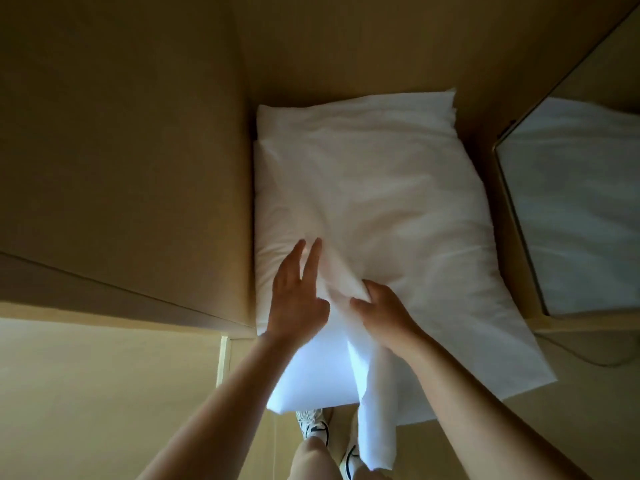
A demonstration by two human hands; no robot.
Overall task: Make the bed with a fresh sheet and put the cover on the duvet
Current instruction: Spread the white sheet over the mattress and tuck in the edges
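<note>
Nearest, my right hand [384,313] pinches the white cover [381,188]; at its nine o'clock, left hand [298,299] presses flat.

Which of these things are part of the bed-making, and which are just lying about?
Part of the job: white bedding; left hand flat on it; right hand gripping a fold of it.
Just there: mirror; shoes on the person's feet.

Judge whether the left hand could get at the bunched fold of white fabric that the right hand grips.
Probably yes: the left hand lies open right beside the fold, which the right hand grips from the other side, and nothing lies between them.
</note>
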